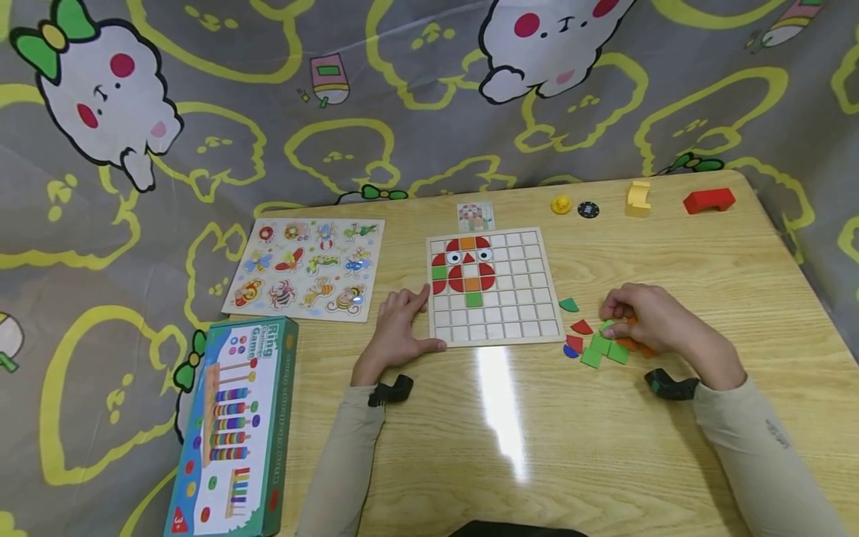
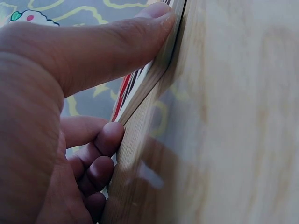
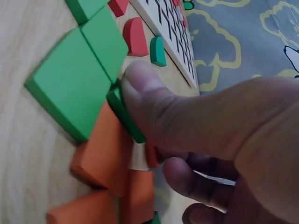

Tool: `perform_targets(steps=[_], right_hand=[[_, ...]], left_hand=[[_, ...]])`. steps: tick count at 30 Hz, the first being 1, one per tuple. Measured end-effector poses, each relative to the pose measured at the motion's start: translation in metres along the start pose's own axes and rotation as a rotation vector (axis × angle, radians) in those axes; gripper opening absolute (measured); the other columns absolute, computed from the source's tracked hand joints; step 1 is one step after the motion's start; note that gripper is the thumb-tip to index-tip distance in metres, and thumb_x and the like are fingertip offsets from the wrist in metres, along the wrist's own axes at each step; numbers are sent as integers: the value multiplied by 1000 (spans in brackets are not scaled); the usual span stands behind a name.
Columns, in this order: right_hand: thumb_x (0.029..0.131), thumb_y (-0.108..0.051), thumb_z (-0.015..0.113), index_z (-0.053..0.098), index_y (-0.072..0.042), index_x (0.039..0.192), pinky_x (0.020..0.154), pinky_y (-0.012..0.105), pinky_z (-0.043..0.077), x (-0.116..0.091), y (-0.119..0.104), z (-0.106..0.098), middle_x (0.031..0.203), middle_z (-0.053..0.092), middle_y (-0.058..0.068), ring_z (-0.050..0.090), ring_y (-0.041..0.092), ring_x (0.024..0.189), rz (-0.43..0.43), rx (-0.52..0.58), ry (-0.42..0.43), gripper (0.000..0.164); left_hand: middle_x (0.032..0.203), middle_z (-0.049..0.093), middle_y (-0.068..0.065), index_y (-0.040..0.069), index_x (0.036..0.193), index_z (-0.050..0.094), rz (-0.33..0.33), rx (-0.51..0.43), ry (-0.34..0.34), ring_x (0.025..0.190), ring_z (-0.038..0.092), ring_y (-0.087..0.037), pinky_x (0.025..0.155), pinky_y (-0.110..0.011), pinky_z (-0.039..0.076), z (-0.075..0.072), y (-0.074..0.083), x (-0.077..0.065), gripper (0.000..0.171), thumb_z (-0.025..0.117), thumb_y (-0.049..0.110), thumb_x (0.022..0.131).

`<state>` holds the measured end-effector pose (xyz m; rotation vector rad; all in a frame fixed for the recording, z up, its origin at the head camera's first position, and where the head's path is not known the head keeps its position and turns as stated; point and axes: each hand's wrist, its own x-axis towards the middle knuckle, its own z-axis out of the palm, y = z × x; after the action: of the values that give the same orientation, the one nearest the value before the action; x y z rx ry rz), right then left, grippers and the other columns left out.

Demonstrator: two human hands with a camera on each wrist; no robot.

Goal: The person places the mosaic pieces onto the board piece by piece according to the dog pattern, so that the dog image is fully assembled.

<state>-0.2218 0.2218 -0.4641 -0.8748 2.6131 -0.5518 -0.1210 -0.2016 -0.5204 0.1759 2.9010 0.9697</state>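
Note:
My left hand [image 1: 399, 332] rests at the lower left corner of a wooden grid board [image 1: 517, 307], its straight thumb against the near edge and its index fingertip against the left edge. Red, orange and green tiles and two round eye pieces make a face-like pattern on the board. Right of the board, my right hand [image 1: 647, 317] pinches a green tile [image 3: 124, 111], its thumb pressed on the tile's face. Loose green squares [image 3: 70, 84] and orange tiles [image 3: 107, 149] lie around those fingertips. Part of the held tile is hidden behind the thumb.
A small picture card [image 1: 475, 216] lies behind the board. Left stand an insect puzzle board [image 1: 309, 250] and a ring game box [image 1: 235, 425]. Along the back right are a yellow duck [image 1: 561, 204], a dark chip [image 1: 588, 209], a yellow block [image 1: 637, 201] and a red block [image 1: 709, 201].

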Motion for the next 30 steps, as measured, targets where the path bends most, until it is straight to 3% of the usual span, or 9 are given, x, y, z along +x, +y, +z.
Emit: perform_targets(steps=[6, 10, 14, 19, 25, 30], right_hand=[[82, -23, 82, 63, -15, 86, 63, 25, 43, -1, 3, -5, 76, 58, -5, 51, 11, 70, 19, 46, -18, 21], [87, -23, 77, 65, -16, 91, 64, 22, 44, 1, -2, -6, 80, 60, -3, 53, 12, 72, -9, 126, 67, 14], [90, -18, 73, 68, -14, 98, 69, 20, 50, 15, -19, -3, 88, 65, 2, 60, 15, 78, -76, 328, 119, 11], [92, -14, 70, 69, -10, 105, 74, 22, 53, 46, -48, 18, 98, 67, 6, 63, 20, 86, -112, 543, 77, 14], [91, -25, 72, 72, -16, 103, 72, 24, 51, 79, -80, 57, 92, 69, 1, 64, 16, 81, -121, 540, 100, 14], [88, -27, 76, 75, -20, 98, 65, 26, 48, 93, -99, 74, 83, 69, -5, 63, 13, 73, -140, 471, 169, 12]], left_hand=[[109, 48, 3, 18, 156, 30, 6, -2, 0, 101, 36, -18, 91, -37, 29, 2, -1, 1, 113, 86, 56, 66], [109, 48, 2, 17, 156, 30, 1, -2, -1, 101, 36, -18, 91, -37, 29, 1, -1, 1, 113, 86, 55, 66], [108, 47, 2, 16, 156, 30, -1, 4, -5, 100, 36, -18, 91, -36, 29, -1, 0, 0, 112, 86, 55, 67], [108, 47, 2, 15, 156, 30, 0, 6, -9, 100, 36, -18, 92, -36, 28, -1, 0, 0, 112, 86, 54, 68], [109, 47, 2, 15, 156, 29, 10, -2, -7, 100, 36, -18, 92, -36, 28, 0, -1, 1, 113, 86, 54, 67], [109, 47, 2, 15, 156, 29, 6, 3, -1, 100, 36, -17, 92, -36, 29, 0, -2, 2, 113, 86, 54, 67]])
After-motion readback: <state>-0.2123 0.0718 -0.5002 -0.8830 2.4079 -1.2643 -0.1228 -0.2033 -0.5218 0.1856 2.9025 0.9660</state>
